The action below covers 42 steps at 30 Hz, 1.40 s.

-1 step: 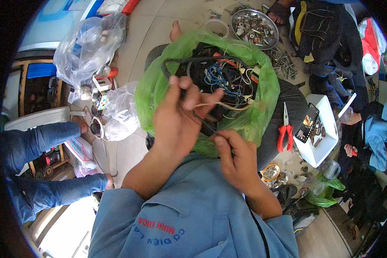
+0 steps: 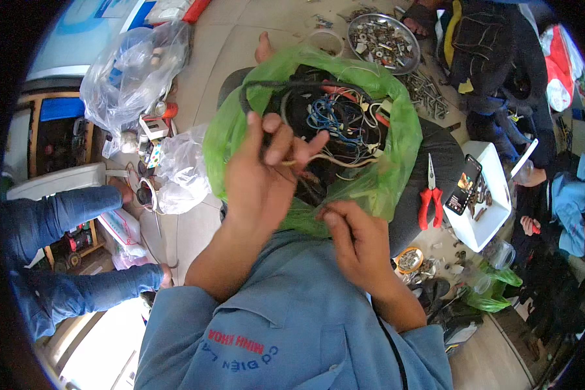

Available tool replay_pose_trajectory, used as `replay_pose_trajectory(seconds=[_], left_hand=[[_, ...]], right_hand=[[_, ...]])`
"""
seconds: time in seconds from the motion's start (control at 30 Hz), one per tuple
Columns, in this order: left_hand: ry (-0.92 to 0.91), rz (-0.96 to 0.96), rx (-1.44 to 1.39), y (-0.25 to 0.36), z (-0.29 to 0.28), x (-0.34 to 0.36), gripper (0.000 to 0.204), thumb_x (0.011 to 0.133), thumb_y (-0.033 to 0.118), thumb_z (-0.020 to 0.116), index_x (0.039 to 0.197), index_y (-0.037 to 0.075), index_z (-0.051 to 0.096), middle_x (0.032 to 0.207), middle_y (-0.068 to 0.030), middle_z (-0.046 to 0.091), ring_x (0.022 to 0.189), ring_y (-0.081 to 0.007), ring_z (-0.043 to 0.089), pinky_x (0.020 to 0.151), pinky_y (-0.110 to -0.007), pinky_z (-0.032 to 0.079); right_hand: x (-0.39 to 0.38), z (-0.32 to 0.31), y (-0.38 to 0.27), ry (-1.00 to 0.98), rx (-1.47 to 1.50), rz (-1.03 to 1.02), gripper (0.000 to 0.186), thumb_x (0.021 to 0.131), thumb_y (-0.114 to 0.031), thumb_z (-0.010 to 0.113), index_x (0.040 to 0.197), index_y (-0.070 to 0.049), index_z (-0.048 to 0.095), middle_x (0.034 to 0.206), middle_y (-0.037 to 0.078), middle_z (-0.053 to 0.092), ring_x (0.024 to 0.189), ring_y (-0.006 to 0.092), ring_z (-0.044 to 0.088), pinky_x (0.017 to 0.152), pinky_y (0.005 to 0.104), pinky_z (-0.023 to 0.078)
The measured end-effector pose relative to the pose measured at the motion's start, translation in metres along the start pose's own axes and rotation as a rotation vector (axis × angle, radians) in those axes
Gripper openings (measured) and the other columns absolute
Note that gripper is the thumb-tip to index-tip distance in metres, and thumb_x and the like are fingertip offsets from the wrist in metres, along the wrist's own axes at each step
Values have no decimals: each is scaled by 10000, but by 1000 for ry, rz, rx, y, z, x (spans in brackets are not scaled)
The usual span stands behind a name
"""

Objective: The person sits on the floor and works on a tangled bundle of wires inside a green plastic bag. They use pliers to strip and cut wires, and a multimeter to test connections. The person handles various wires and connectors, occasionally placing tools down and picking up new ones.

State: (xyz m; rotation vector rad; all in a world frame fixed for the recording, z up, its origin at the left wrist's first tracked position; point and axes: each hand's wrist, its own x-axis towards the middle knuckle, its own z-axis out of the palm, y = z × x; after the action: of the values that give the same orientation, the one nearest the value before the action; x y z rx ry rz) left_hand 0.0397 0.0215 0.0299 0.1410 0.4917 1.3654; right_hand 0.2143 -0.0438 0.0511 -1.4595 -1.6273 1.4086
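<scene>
A green plastic bag (image 2: 231,140) sits open in my lap, full of tangled wires: blue wires (image 2: 328,120), white ones and black cables. My left hand (image 2: 263,175) is over the bag's left side, fingers curled on a thick black cable (image 2: 244,97) that arcs across the bag's far side. A cream wire (image 2: 335,157) runs from those fingers towards the bag's right side. My right hand (image 2: 357,237) is closed in a pinch at the bag's near edge, beside a dark strand; what lies between thumb and forefinger is hidden.
Red-handled pliers (image 2: 430,198) rest on my right thigh. Beside them a white tray (image 2: 478,231) holds a phone (image 2: 465,188) and brownish metal pieces. Farther off stands a metal bowl (image 2: 406,62) of small hardware, near loose screws (image 2: 429,97). Other people sit left and right.
My left hand has shifted slightly left, and the black cable's bend has moved left with it. My right hand stays at the bag's near edge.
</scene>
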Motion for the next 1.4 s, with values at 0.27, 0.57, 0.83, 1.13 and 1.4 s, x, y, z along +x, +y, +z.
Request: replay_pose_trajectory(seconds=[0.27,0.57,0.83,1.13,1.4], left_hand=[[34,-155,3,10,16,4,331,1109,370,348,868,162,441,611,68,257,512,-76,279,594,-274,358],[-151,-154,-48,75,-1,26,403,1099,326,373,1278,3,536,620,40,321,503,-90,295,469,-263,288],[-121,-22,-301,86,15,33,487,1096,230,350,1517,-12,308,701,22,483,554,-115,339,552,-271,303],[-76,-103,-407,147,-58,96,308,1075,226,366,1153,-34,512,688,-2,413,477,-116,285,464,-273,291],[437,155,221,150,-171,189,384,1101,381,330,871,112,480,627,2,338,473,-132,278,434,-307,244]], right_hand=[[-37,-13,9,-2,-112,-203,134,908,-9,638,1039,18,640,863,159,729,725,306,728,664,352,576],[-60,-22,28,-126,-259,-271,232,875,-72,683,1099,-21,651,849,151,707,747,354,694,719,452,554],[-7,-33,20,-225,-149,-168,231,900,8,569,1119,-6,639,871,174,685,812,365,670,749,416,526],[9,-11,19,-78,50,-37,196,942,-82,553,1106,2,621,803,192,671,730,352,673,684,414,516],[11,32,30,126,-64,-51,186,976,-152,601,976,1,707,666,112,651,551,176,593,570,307,455]])
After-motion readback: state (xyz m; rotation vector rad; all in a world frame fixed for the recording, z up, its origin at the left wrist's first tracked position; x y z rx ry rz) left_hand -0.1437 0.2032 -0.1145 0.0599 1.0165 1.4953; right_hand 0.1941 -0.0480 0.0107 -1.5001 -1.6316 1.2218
